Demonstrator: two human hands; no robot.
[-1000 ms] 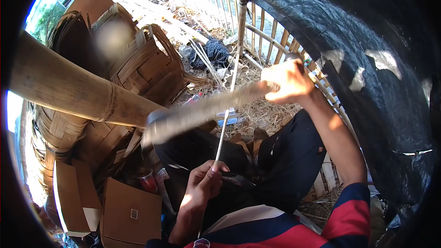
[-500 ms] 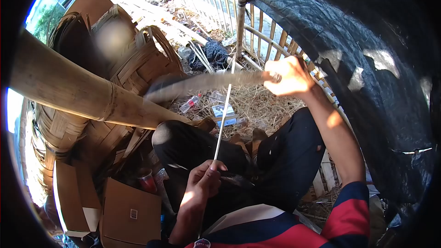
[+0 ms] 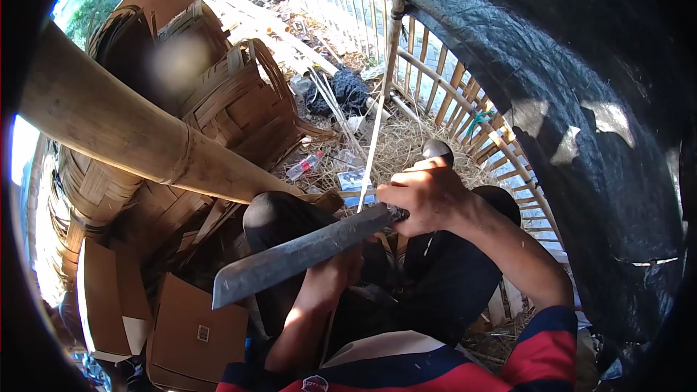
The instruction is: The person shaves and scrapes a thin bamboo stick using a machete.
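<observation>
My right hand [image 3: 430,197] is wrapped round the handle of a machete [image 3: 298,252], whose dark knob end sticks out past the fist. The broad blade points down and left across my lap, its tip over the cardboard. Behind the blade is my left hand [image 3: 350,267], partly hidden, closed on a long thin bamboo strip [image 3: 375,138]. This pale strip rises from my lap past the blade toward the bamboo post. Whether the edge touches the strip I cannot tell. My knees in dark trousers lie on both sides.
A thick bamboo pole [image 3: 145,138] crosses at the left, with large woven baskets [image 3: 239,94] behind it. Cardboard boxes [image 3: 200,330] stand at lower left. Straw, a plastic bottle [image 3: 305,165] and a black bundle [image 3: 337,92] lie ahead. A bamboo fence and dark tarp [image 3: 581,138] close the right side.
My right hand has come down and toward me with the machete, and the blade has swung from ahead to across my lap. My left hand still grips the strip.
</observation>
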